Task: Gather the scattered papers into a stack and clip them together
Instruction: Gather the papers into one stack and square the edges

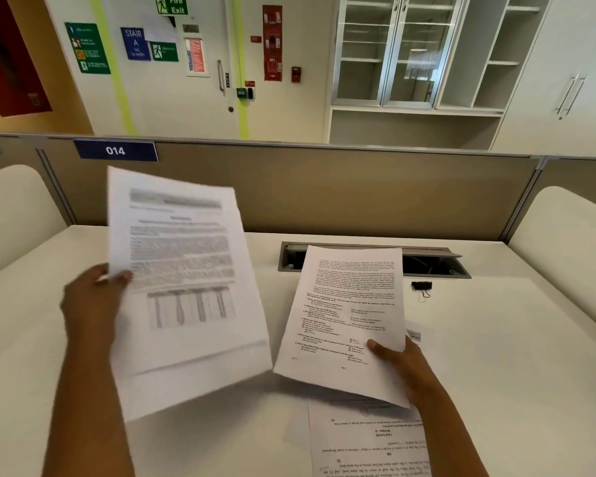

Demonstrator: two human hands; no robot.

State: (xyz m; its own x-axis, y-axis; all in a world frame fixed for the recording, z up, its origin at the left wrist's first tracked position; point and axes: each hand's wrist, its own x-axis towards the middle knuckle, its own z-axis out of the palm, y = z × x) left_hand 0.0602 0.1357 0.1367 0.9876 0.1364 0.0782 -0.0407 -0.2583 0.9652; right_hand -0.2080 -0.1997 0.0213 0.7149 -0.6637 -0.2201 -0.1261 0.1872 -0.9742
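My left hand point(93, 301) grips a bundle of several printed papers point(186, 290) by its left edge and holds it tilted above the desk; the bundle is blurred. My right hand point(401, 364) pinches the lower right part of a single printed sheet point(348, 315), lifted off the desk beside the bundle. Another printed sheet point(365, 442) lies flat on the white desk point(513, 356) at the near edge, upside down to me and partly under my right forearm. A black binder clip point(421, 286) rests on the desk to the right of the held sheet, apart from both hands.
A grey cable tray point(430, 261) with a raised lid is set into the back of the desk, behind the held sheet. A beige partition point(324, 191) closes the far side. A small label point(414, 335) lies by my right hand. Rounded side panels flank the desk.
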